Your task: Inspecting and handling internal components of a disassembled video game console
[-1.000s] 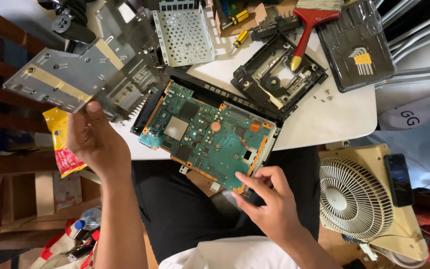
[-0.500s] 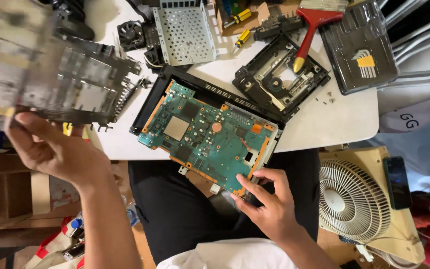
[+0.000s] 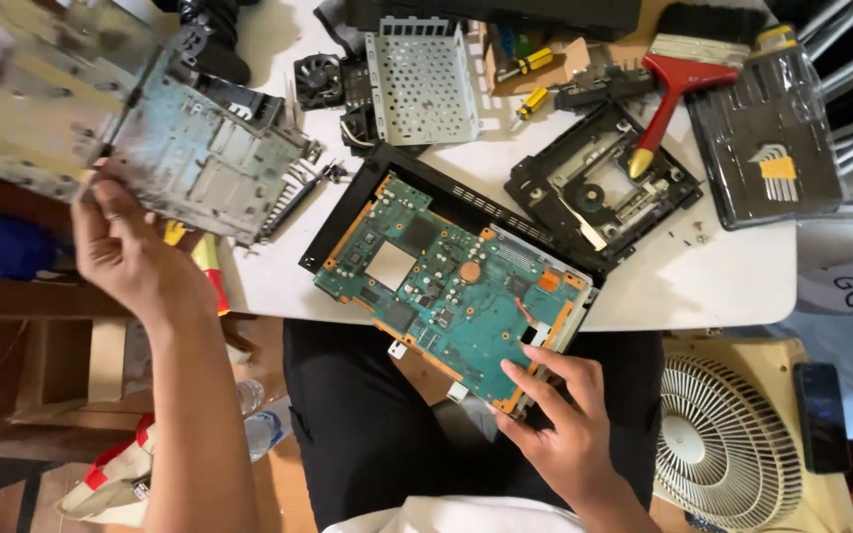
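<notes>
Circuit board pinched at its near edge by right grip; metal shield clasped in left grip.

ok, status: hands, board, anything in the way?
Left hand lifts metal shield. Right hand grips green board at its near corner. Board sits in black tray; nothing on top.

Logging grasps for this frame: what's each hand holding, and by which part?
Left hand holds the metal shield plate by its near bottom edge, lifted off the table. Right hand grips the green circuit board at its near corner.
</notes>
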